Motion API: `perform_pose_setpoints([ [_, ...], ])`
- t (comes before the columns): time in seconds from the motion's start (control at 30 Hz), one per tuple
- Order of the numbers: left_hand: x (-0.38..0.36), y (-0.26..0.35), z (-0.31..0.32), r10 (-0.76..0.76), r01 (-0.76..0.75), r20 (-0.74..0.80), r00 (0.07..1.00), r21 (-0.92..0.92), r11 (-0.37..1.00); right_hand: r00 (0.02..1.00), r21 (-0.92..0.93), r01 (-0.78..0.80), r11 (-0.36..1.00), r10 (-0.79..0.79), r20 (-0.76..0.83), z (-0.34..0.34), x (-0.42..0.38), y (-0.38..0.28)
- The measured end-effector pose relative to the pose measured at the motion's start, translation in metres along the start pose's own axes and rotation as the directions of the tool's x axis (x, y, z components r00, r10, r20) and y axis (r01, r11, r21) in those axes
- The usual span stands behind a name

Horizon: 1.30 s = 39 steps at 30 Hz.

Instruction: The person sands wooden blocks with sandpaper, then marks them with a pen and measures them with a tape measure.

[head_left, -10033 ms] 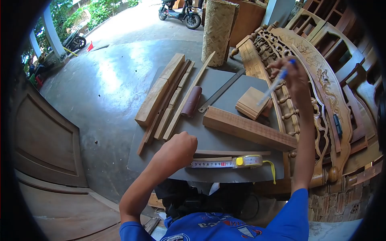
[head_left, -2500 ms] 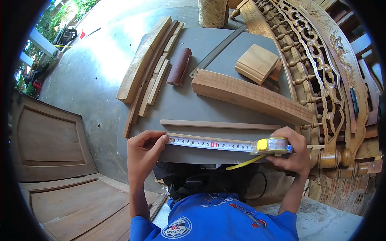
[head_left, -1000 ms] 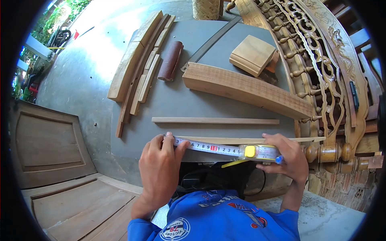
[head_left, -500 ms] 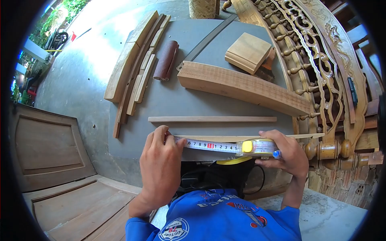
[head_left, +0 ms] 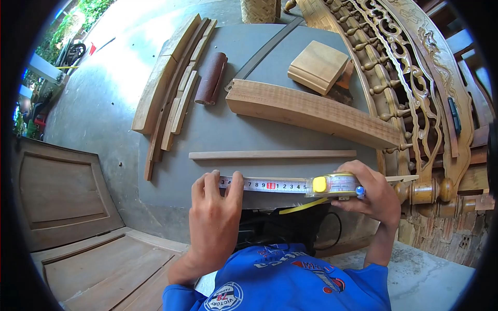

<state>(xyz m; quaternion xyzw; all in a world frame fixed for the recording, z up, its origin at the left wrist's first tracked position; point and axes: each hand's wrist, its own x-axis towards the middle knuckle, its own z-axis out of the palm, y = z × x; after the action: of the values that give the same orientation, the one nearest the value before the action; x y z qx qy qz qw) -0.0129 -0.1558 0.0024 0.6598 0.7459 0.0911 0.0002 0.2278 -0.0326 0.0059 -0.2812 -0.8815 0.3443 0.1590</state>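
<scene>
My right hand [head_left: 377, 194] is wrapped around the right end of a tape measure [head_left: 334, 186] with a clear case and a yellow button. A small blue tip [head_left: 360, 192] pokes out beside its fingers. The tape's white blade [head_left: 280, 185] runs left from the case, its numbers facing up. At its far end, the fingers of my left hand [head_left: 215, 215] are bent over the blade; the thumb is hidden. Partly covered by tape and case, a thin pale wooden strip [head_left: 402, 178] lies behind them. Just beyond is another slim wooden strip [head_left: 272, 154].
On the grey board [head_left: 171, 189] lie a thick wooden beam [head_left: 311, 114], a moulded block [head_left: 319, 67], a sandpaper roll [head_left: 211, 78], a handsaw blade [head_left: 264, 52] and several wooden lengths [head_left: 171, 78]. Carved furniture [head_left: 415, 93] borders the right; panelled wood [head_left: 62, 181] is at left.
My left hand has shifted slightly right and its fingers have re-placed along the blade, uncovering lower numbers at the left. The tape case stays nearly where it was.
</scene>
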Motion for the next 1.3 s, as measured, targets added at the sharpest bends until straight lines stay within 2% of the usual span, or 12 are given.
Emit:
perform_pose_setpoints([
  [0.1,-0.005,-0.001,0.0,0.079,-0.08,0.018,0.997,0.043,0.996,0.999,-0.02,0.041,0.999,-0.041,-0.005,0.001,0.0,0.0],
  [0.2,-0.011,-0.004,0.001,0.203,-0.215,0.105,0.973,0.118,0.969,0.999,-0.018,0.044,0.999,-0.044,-0.009,0.001,0.001,-0.001],
  [0.3,-0.012,0.001,0.0,0.213,-0.231,0.156,0.964,0.108,0.967,0.999,-0.015,0.049,0.999,-0.049,-0.012,0.001,0.002,-0.002],
  [0.47,-0.013,0.002,0.002,0.191,-0.208,0.157,0.969,0.099,0.973,0.997,-0.005,0.066,0.998,-0.066,-0.041,0.002,0.003,-0.002],
  [0.57,-0.015,0.004,0.006,0.182,-0.198,0.136,0.974,0.11,0.974,0.998,0.022,0.014,1.0,-0.013,-0.065,0.005,0.0,-0.004],
  [0.67,-0.016,0.005,0.01,0.179,-0.193,0.118,0.977,0.124,0.973,0.994,-0.031,0.09,0.995,-0.092,-0.064,0.005,0.0,-0.004],
  [0.87,-0.014,0.009,0.01,0.151,-0.161,0.102,0.983,0.106,0.981,0.996,-0.159,0.017,0.987,-0.031,-0.085,0.01,-0.011,-0.017],
  [0.97,-0.014,0.009,0.01,0.157,-0.168,0.104,0.982,0.112,0.979,0.994,-0.253,0.053,0.966,-0.075,-0.077,0.01,-0.016,-0.016],
  [1.3,-0.015,0.005,0.01,0.165,-0.176,0.106,0.981,0.11,0.978,0.988,-0.175,0.005,0.985,-0.032,-0.153,0.009,-0.021,-0.006],
])
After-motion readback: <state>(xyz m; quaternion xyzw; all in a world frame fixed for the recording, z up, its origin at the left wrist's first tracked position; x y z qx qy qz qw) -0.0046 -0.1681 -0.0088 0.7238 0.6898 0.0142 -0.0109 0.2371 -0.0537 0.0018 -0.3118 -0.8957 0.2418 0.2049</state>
